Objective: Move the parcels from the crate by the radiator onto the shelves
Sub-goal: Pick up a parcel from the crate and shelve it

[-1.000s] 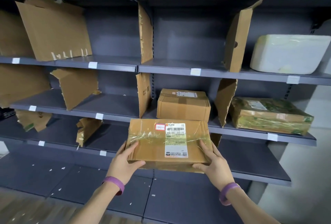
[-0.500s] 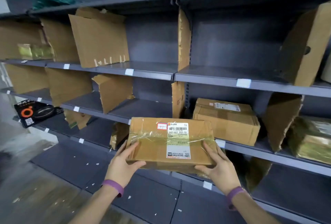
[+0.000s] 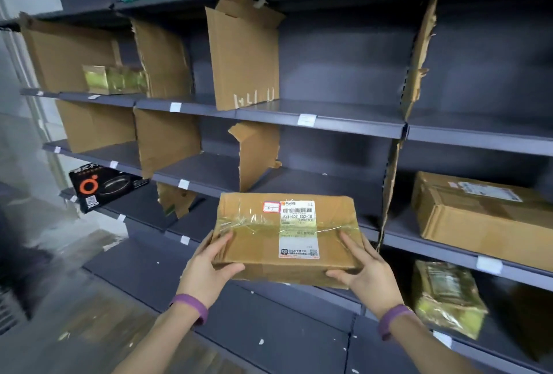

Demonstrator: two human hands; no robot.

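Brown taped, labelled parcel (image 3: 260, 242), approx. level, held just before grey shelves (image 3: 344, 114), seemingly not touching.

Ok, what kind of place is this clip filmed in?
Likely a parcel storeroom: dark grey metal shelves split into bays by torn brown cardboard dividers, and a taped brown cardboard parcel with a barcode label held between left hand and right hand.
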